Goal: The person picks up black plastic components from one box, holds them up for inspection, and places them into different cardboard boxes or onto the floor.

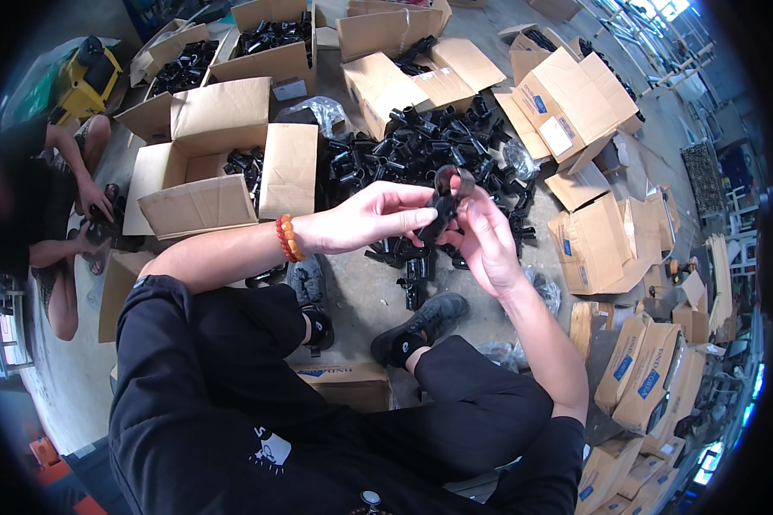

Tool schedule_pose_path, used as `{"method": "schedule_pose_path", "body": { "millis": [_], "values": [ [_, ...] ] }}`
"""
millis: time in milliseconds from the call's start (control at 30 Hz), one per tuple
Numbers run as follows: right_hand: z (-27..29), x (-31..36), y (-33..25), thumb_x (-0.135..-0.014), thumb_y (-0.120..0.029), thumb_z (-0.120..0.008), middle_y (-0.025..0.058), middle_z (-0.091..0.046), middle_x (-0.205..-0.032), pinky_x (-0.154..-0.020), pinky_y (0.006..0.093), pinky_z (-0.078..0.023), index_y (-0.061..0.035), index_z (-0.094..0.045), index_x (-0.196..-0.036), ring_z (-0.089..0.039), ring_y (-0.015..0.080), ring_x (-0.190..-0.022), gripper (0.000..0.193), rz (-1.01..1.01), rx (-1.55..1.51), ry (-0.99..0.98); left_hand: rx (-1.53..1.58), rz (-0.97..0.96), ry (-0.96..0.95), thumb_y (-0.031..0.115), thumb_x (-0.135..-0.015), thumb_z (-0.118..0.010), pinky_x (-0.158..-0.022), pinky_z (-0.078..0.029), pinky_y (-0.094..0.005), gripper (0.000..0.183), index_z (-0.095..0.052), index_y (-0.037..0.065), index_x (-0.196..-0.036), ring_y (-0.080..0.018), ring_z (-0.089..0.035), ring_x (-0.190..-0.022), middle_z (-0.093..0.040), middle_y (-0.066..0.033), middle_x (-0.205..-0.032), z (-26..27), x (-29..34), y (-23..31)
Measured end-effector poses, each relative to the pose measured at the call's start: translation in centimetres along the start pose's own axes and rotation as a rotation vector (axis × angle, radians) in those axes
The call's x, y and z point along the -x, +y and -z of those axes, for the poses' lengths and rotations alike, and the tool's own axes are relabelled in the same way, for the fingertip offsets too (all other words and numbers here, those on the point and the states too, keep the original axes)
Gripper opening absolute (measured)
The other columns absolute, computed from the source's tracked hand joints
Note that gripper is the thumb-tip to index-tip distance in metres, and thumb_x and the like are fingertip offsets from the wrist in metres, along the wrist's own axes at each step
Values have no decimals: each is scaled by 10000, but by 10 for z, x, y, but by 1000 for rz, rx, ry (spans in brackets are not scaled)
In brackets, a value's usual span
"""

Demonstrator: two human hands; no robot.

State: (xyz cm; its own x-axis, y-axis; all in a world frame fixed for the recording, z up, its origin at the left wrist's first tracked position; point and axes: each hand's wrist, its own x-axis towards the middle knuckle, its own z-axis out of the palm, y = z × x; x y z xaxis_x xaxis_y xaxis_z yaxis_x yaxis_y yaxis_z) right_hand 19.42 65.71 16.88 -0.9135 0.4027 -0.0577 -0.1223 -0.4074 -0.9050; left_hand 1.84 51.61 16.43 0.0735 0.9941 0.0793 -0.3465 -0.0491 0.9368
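Between my two hands is a glossy black part with a round, ring-like end point(442, 206), raised above the floor. My left hand point(378, 215), with beaded bracelets at its wrist, pinches it from the left side. From the right, the fingers of my right hand point(489, 236) close round its other side. Part of its shape is hidden by my fingers. Beneath and beyond my hands spreads a large heap of similar black tubular parts point(386, 159) on the concrete floor. A few of them point(415, 287) lie in front of my shoe.
An open cardboard box point(206, 176) with some black parts stands at left; another point(404, 77) stands behind the heap. Fuller boxes point(270, 39) are farther back. Tipped cartons point(567, 107) lie at right, stacked cartons point(640, 373) nearer. A co-worker's hands point(99, 210) are at far left.
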Motion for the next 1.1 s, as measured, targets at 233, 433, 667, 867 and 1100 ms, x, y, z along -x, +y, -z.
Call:
{"method": "schedule_pose_path", "body": {
  "millis": [233, 433, 667, 867, 1100],
  "values": [
    [-20, 3, -19, -793, -36, -760, 99, -655, -876, -661, 277, -550, 7, -635, -1026, -662, 168, -744, 268, 687, 1083, 149, -80, -19, 141, 212, -1011, -551, -875, -501, -235, 352, -559, 48, -1322, -33, -580, -1028, -643, 2, -1181, -2, -2, -2],
    [-8, -3, -26, -756, 5, -754, 128, -659, -887, -669, 338, -565, 12, -643, -967, -677, 267, -781, 239, 972, 1355, 17, -115, 8, 142, 230, -993, -589, -865, -516, -260, 358, -578, 18, -1281, -50, -595, -969, -655, 6, -1090, 0, 0, -6],
    [-7, 1, -32, -739, 7, -751, 118, -650, -874, -634, 339, -562, 20, -627, -977, -667, 270, -757, 269, 1173, 1380, -57, 122, -5, -84, 225, -1006, -560, -897, -510, -274, 358, -558, 31, -1307, -52, -577, -1023, -635, 7, -1148, -7, -3, 0],
    [-9, 7, -48, -730, -19, -756, 98, -633, -840, -581, 334, -544, 17, -620, -991, -652, 249, -711, 297, 1198, 1482, -209, 272, 75, -139, 203, -1019, -527, -882, -521, -292, 335, -549, 36, -1309, -88, -607, -1004, -645, -33, -1152, -10, 1, 2],
    [-20, 8, -54, -712, -26, -757, 97, -623, -803, -572, 343, -521, 6, -605, -919, -624, 264, -664, 259, 988, 1384, -79, 362, 115, -103, 228, -1036, -480, -842, -568, -310, 337, -529, 26, -1301, -157, -653, -1024, -660, -116, -1124, -19, -2, 12]
  ]
}}
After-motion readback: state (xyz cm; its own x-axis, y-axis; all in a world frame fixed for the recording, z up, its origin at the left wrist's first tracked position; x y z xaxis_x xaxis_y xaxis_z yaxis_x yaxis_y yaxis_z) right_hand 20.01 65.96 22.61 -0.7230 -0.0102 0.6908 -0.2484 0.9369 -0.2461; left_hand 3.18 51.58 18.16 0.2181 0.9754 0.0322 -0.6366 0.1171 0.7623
